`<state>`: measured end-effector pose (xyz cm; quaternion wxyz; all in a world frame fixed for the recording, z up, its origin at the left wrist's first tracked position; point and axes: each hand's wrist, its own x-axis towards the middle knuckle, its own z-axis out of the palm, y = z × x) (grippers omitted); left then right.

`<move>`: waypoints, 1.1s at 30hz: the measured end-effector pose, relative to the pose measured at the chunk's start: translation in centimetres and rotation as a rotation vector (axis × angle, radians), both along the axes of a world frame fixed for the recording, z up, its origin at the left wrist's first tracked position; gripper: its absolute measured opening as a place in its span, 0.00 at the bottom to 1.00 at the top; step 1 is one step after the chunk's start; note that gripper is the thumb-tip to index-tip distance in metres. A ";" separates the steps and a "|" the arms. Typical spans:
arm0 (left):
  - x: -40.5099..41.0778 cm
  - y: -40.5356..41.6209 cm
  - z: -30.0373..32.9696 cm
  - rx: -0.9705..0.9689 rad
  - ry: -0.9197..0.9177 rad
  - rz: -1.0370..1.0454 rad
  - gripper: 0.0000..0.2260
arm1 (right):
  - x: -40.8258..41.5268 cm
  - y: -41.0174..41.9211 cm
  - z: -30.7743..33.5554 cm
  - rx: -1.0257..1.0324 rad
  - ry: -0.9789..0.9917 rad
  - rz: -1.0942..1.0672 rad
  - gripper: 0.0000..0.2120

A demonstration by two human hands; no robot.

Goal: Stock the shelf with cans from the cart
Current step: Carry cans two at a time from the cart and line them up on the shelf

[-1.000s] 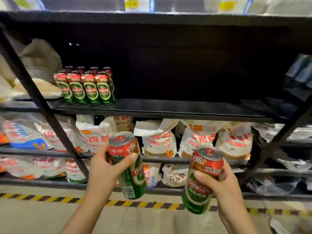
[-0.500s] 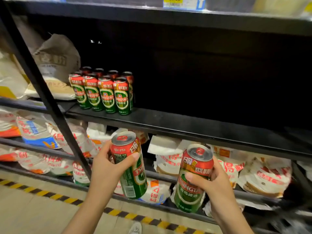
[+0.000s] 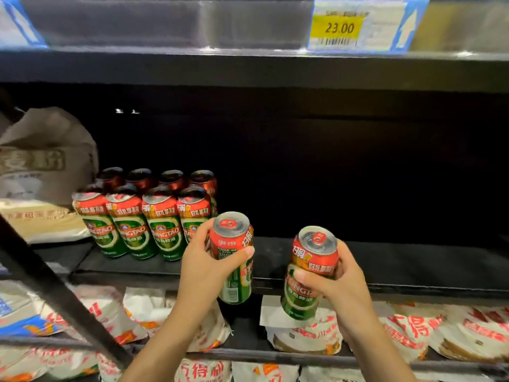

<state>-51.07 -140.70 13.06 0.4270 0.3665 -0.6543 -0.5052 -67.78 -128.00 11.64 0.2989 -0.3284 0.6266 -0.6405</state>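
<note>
- Done so far: block of cans (image 3: 143, 221) already upright on the black shelf (image 3: 413, 266), at abt 9 o'clock of the view. Front row of 4, labels facing out; second row of 4 tops visible behind. Whether more rows sit further back, can't tell, too dark.
- Block sits at the shelf's left end, just beside a pale sack (image 3: 46, 158) at its 9 o'clock.
- In hand now: left hand (image 3: 203, 268) wraps its fingers & thumb round the left can (image 3: 234, 257); can near upright, top tipped slightly away, bottom hanging below the shelf's front lip. It's just at 3 o'clock of the block's rightmost front can, looks apart from it.
- Right hand (image 3: 338, 285) grips the right can (image 3: 311, 271) round its middle; can tilted, top leaning toward 1 o'clock, base also below the lip.
- Neither held can is on the shelf yet, both in the air in front of it.
- Left to do, my read: lift both over the lip, set them down next to the block to extend the rows toward 3 o'clock.
- Shelf from the block's right edge out to 3 o'clock shows no cans, so lots of room; task looks early-to-mid at best.
- Cart not in view, so no. of cans remaining = can't tell.
- Price tag (image 3: 338, 30) reading 23.00 on the rail above at 1 o'clock; white-and-red bags (image 3: 413, 329) on the lower shelf at 6 o'clock.
</note>
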 end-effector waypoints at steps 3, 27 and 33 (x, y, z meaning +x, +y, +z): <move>-1.1 -1.7 -0.2 -0.005 -0.018 -0.031 0.27 | -0.5 -1.8 -0.6 -0.004 0.019 -0.003 0.31; -7.5 -7.9 -2.3 0.062 0.021 -0.007 0.27 | -5.8 -12.1 -1.8 -0.042 0.026 0.118 0.33; -8.4 -8.8 -2.5 0.030 0.014 0.025 0.29 | -6.6 -13.4 -2.2 -0.078 0.010 0.105 0.39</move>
